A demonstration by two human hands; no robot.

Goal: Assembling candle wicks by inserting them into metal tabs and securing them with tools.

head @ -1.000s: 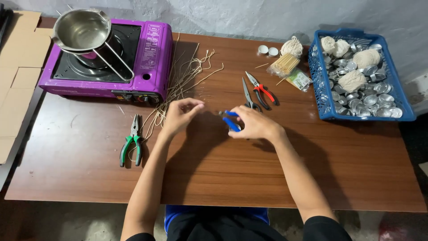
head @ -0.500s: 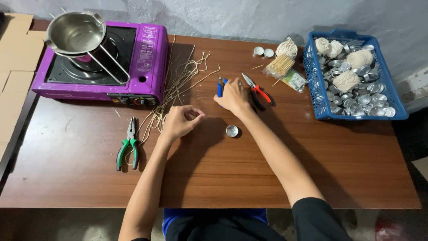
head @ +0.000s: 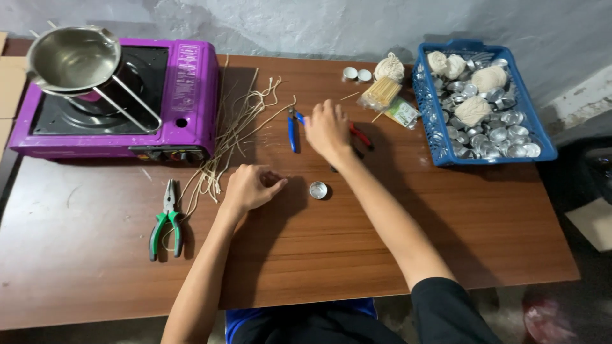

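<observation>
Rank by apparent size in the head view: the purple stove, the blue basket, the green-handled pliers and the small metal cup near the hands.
1. purple stove
2. blue basket
3. green-handled pliers
4. small metal cup

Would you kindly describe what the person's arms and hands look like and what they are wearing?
Both forearms are bare from wrist to elbow. The left hand and the right hand wear no gloves, and no rings, watch or bracelets show. A short black sleeve covers the right upper arm at the bottom edge of the view. The left arm leaves the frame before any sleeve shows.
</observation>
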